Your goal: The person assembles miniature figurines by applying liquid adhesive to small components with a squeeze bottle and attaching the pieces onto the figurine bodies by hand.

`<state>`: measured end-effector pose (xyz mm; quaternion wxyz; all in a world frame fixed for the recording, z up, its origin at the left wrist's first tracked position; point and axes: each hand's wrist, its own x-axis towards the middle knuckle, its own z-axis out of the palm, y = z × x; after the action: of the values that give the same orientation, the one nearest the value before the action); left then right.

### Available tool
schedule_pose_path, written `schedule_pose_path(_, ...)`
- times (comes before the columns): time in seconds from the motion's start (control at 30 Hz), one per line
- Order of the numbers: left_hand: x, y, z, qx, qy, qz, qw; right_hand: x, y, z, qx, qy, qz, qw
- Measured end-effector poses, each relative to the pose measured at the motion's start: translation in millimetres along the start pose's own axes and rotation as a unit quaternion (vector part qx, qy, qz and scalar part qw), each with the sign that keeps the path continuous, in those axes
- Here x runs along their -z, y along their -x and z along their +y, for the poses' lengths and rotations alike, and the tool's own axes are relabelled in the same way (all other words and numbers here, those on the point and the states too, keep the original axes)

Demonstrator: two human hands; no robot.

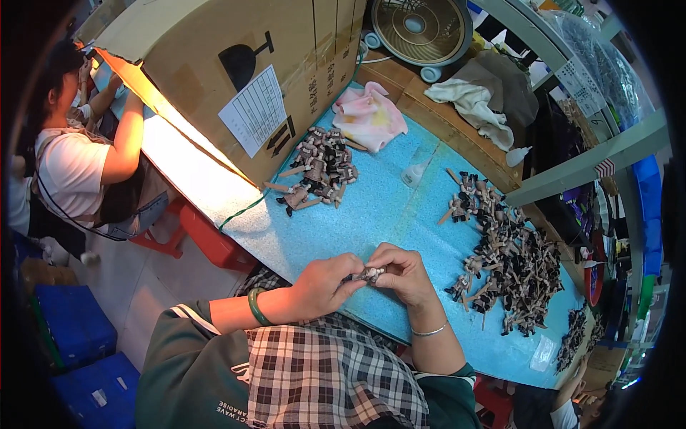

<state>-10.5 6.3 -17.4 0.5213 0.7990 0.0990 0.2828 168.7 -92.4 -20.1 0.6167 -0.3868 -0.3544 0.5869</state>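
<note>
Both of my hands meet above the near edge of the blue table [357,232], pinching one small figurine [369,274] between them. My left hand [319,286] grips its darker end between thumb and fingers. On its paler end the fingers of my right hand [404,275] are closed. The figurine is mostly hidden by my fingertips. Beyond my hands to the left lies a small pile of brown, black and pale figurines [319,168]. A far larger heap of similar figurines [511,257] spreads over the right side of the table.
A tall cardboard box [200,64] stands at the left. Behind are a pink cloth [368,118], a small translucent bottle [414,174] and a round fan heater [418,28]. A grey metal frame [593,157] rises at right. A person [78,157] sits at left near blue crates [75,325].
</note>
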Motion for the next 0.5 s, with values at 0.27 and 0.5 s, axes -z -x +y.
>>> schedule_pose_path(0.27, 2, 3, 0, -0.032, -0.017, -0.008, 0.999, 2, 2, 0, 0.001, 0.020, -0.018, 1.000)
schedule_pose_path(0.5, 15, -2, -3, 0.235, 0.340, -0.007, 0.910, 12, -1, -6, 0.042, 0.054, 0.114, 0.991)
